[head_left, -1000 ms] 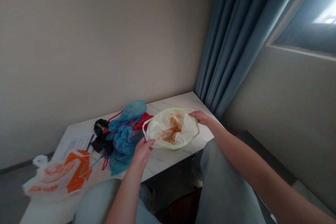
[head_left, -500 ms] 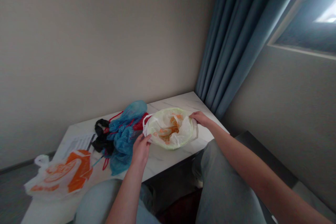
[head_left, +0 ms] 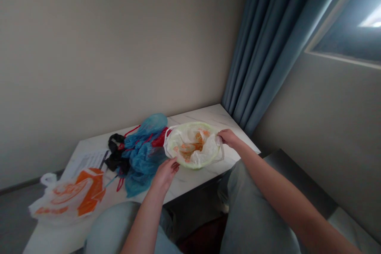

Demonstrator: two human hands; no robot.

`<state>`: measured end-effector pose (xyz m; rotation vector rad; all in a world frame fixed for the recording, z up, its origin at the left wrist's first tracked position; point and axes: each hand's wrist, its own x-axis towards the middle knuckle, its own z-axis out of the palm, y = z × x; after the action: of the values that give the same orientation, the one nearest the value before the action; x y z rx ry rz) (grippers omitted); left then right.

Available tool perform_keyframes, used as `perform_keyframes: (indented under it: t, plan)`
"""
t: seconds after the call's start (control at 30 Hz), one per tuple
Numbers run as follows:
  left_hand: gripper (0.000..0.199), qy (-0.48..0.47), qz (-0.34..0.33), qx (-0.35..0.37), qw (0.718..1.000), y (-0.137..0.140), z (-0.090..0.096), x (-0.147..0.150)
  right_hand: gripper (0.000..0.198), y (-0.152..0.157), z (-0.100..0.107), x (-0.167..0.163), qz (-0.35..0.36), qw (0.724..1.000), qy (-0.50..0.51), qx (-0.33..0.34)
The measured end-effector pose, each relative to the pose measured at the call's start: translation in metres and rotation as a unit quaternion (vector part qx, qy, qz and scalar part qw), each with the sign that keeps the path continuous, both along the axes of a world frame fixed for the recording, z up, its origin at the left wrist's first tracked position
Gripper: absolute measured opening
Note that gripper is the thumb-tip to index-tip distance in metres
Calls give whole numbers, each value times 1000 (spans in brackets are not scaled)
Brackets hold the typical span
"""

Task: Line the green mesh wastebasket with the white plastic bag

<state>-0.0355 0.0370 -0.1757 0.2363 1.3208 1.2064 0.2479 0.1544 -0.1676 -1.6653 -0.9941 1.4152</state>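
A white plastic bag [head_left: 205, 149] with orange print lines a round container with a pale green rim [head_left: 193, 123], which sits on the marble-patterned table. One bag handle loops out at the left, and loose plastic hangs at the right. At the right edge, my right hand [head_left: 228, 137] pinches the bag. My left hand [head_left: 166, 171] is at the front left rim, its fingers curled against the bag's edge; the fingertips are partly hidden. Left of the container lies a heap of crumpled blue plastic bags [head_left: 143, 162] with red drawstrings.
Black plastic bags [head_left: 117, 160] and a red bag [head_left: 160, 138] lie among the blue ones. A white and orange carrier bag [head_left: 71, 194] rests at the table's left end by a printed sheet [head_left: 87, 162]. Behind stand a wall and a blue curtain [head_left: 268, 47]. My knees are under the table's front edge.
My left hand has slid right and slightly down along the front rim, leaving the handle loop at the left uncovered. My right hand still holds the right edge, slightly further right.
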Motion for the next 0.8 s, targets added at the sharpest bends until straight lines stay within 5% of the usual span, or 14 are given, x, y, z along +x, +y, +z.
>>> perform_keyframes:
  t: [0.23, 0.4, 0.6, 0.7, 0.8]
  plan:
    - [16, 56, -6, 4, 998, 3, -8, -7, 10, 2, -5, 5, -6, 999, -7, -53]
    - [21, 88, -10, -10, 996, 3, -10, -9, 26, 22, -12, 11, -40, 997, -27, -65]
    - [24, 133, -29, 21, 990, 1, -10, -12, 20, 30, -13, -3, 33, 996, 39, -80]
    - [22, 248, -48, 64, 966, 3, -11, -15, 17, 30, -14, -9, 87, 985, 118, -87]
    - [29, 410, -91, 115, 900, 4, -7, -17, 20, 30, -14, -10, 109, 972, 179, -102]
